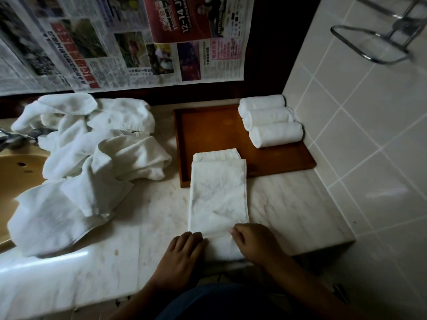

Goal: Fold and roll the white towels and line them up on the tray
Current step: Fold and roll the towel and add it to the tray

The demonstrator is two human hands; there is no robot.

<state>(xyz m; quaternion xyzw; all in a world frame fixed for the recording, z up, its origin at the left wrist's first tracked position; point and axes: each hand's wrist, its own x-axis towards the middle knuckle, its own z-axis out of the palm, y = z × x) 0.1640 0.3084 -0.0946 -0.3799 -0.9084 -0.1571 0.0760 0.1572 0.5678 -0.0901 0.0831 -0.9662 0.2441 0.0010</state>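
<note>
Here, the folded towel [218, 195] awaited rolling.
The left hand [184, 248] and right hand [251, 241] pinched its end farthest from the tray [208, 125], the other end overlapping the tray; soft and limp, it would likely roll best held at both corners.

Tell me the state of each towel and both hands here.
folded towel: flat strip, far end over tray edge
rolled towels: three, side by side on tray
loose towels: crumpled heap, unfolded
left hand: grips towel's near end
right hand: grips towel's near end
</note>
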